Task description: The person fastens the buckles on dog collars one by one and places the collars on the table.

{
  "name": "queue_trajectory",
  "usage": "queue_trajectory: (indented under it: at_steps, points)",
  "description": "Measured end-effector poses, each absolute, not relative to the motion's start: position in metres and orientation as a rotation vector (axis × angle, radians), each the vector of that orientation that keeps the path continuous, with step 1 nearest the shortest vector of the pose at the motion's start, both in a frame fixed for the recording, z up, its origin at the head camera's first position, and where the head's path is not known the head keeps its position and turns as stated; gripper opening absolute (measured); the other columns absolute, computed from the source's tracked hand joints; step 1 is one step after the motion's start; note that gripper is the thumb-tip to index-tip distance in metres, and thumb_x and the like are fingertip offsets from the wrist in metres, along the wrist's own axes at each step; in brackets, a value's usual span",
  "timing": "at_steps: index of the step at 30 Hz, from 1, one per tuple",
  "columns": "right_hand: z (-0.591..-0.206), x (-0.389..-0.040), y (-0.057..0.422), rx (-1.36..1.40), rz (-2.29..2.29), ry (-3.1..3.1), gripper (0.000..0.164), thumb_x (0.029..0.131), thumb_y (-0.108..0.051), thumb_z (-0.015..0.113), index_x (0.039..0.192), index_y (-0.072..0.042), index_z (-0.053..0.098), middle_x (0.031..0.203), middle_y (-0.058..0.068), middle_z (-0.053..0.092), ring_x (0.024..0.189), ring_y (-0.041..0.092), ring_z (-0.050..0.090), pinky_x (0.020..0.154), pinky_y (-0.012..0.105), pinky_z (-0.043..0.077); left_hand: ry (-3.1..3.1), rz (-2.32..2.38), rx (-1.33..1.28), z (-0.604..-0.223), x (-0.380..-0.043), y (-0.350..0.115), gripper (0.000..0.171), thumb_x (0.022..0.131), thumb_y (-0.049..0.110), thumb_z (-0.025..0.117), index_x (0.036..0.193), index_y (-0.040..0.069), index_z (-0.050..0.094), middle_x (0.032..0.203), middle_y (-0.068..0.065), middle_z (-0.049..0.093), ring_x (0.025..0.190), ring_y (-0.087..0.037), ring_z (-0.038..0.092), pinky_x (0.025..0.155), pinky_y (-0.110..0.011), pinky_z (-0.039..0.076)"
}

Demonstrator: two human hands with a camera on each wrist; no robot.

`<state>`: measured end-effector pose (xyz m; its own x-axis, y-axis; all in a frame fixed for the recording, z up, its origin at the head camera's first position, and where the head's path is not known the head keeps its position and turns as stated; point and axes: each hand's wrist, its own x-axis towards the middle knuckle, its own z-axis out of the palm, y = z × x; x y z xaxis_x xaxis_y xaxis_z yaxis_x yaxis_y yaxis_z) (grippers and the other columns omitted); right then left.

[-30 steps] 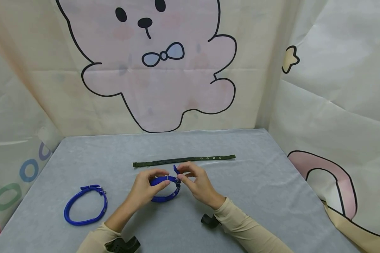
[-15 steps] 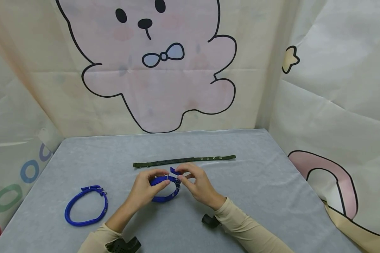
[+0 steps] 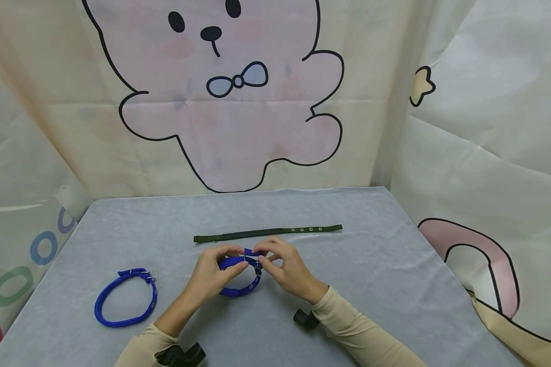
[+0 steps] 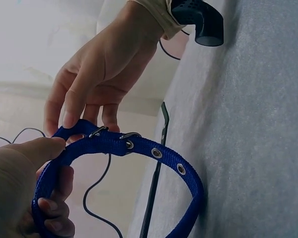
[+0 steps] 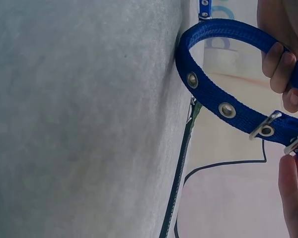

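Observation:
A blue collar [image 3: 241, 292] with metal eyelets and a metal buckle forms a loop between both hands in the head view. My left hand [image 3: 213, 270] grips its band on the left side; in the left wrist view the thumb lies on top and the fingers curl round the blue collar [image 4: 194, 184]. With thumb and fingertips, my right hand [image 3: 288, 267] pinches the strap's free end by the buckle. That end points left toward the left fingertips. In the right wrist view, the right fingers [image 5: 290, 191] touch beside the buckle [image 5: 294, 145], partly cut off by the frame.
Another blue collar [image 3: 125, 323], buckled into a ring, lies on the grey cloth-covered table [image 3: 385, 285] at the left. A dark green collar [image 3: 267, 233] with eyelets stretches flat behind the hands. Printed cloth walls [image 3: 280, 127] stand behind and at both sides.
The strap's free end has swung from pointing up to lying leftward, near the left fingertips. Both hands stay in almost the same place, still holding the collar.

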<state>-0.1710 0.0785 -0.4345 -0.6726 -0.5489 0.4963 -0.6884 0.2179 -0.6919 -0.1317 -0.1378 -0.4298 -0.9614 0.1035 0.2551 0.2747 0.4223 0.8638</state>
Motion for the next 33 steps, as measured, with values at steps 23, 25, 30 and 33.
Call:
queue_trajectory:
  at_steps: [23, 25, 30, 33]
  points:
    - [-0.4335, -0.1711, 0.0761, 1.251, 1.321, -2.353, 0.02, 0.095, 0.0, 0.062, 0.108, -0.011, 0.072, 0.109, 0.005, 0.066, 0.098, 0.015, 0.064, 0.081, 0.03, 0.059, -2.574, -1.547, -0.282, -0.428, -0.1301, -0.1356, 0.02, 0.085, 0.014, 0.082, 0.104, 0.012, 0.075, 0.084, -0.003, 0.071, 0.07, -0.01, 0.06, 0.061, -0.023, 0.05]
    - [-0.4334, -0.1702, 0.0756, 1.249, 1.305, -2.357, 0.021, 0.095, 0.0, 0.061, 0.109, -0.011, 0.073, 0.109, 0.004, 0.066, 0.097, 0.014, 0.063, 0.08, 0.032, 0.058, -2.575, -1.549, -0.283, -0.428, -0.13, -0.1356, 0.021, 0.085, 0.014, 0.082, 0.105, 0.012, 0.075, 0.085, -0.003, 0.071, 0.071, -0.009, 0.061, 0.062, -0.023, 0.051]
    - [-0.4334, -0.1694, 0.0756, 1.248, 1.289, -2.354, 0.027, 0.096, 0.002, 0.058, 0.113, -0.012, 0.074, 0.111, 0.004, 0.067, 0.091, 0.011, 0.063, 0.076, 0.027, 0.055, -2.568, -1.572, -0.3, -0.429, -0.131, -0.1365, 0.02, 0.086, 0.014, 0.081, 0.105, 0.011, 0.074, 0.086, -0.004, 0.072, 0.071, -0.009, 0.061, 0.062, -0.023, 0.051]
    - [-0.4342, -0.17, 0.076, 1.241, 1.301, -2.361, 0.027, 0.098, 0.002, 0.058, 0.118, -0.008, 0.072, 0.114, 0.006, 0.069, 0.093, 0.013, 0.065, 0.078, 0.025, 0.055, -2.554, -1.585, -0.305, -0.4297, -0.132, -0.1372, 0.02, 0.087, 0.015, 0.081, 0.105, 0.011, 0.074, 0.085, -0.004, 0.071, 0.07, -0.009, 0.059, 0.06, -0.023, 0.049]
